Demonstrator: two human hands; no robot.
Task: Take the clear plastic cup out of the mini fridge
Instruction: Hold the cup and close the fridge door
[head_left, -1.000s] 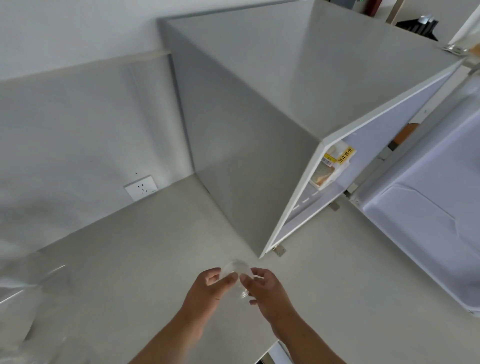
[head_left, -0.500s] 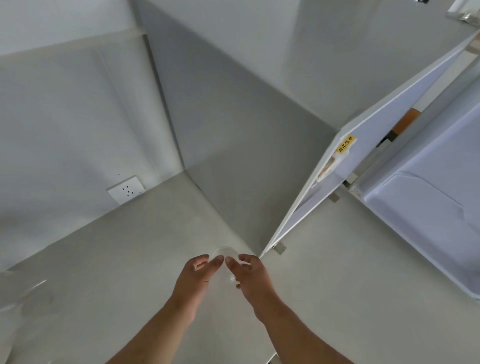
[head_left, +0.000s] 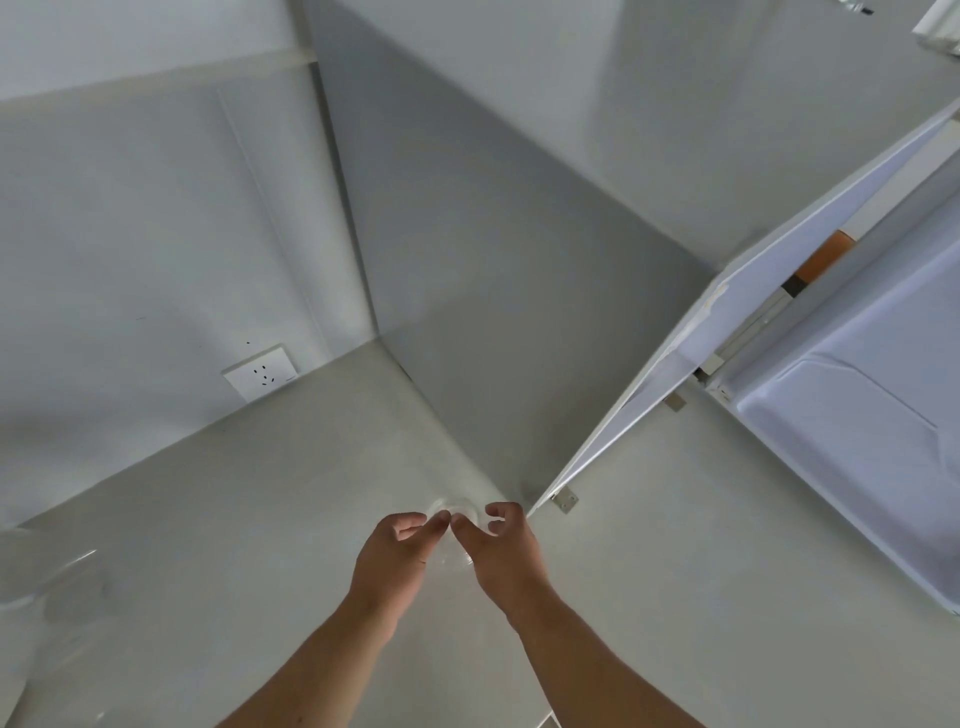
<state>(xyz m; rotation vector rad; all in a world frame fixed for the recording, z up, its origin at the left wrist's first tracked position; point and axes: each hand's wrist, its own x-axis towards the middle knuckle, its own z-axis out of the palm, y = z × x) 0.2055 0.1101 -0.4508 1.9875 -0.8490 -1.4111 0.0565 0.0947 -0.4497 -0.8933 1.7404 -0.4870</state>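
Lowered beside the fridge, both hands (head_left: 449, 553) pinch the cup (head_left: 460, 512).

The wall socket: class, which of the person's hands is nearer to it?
Left. The left hand lies on the wall socket side of the clear plastic cup; the right hand holds the cup's far side, nearer the mini fridge corner.
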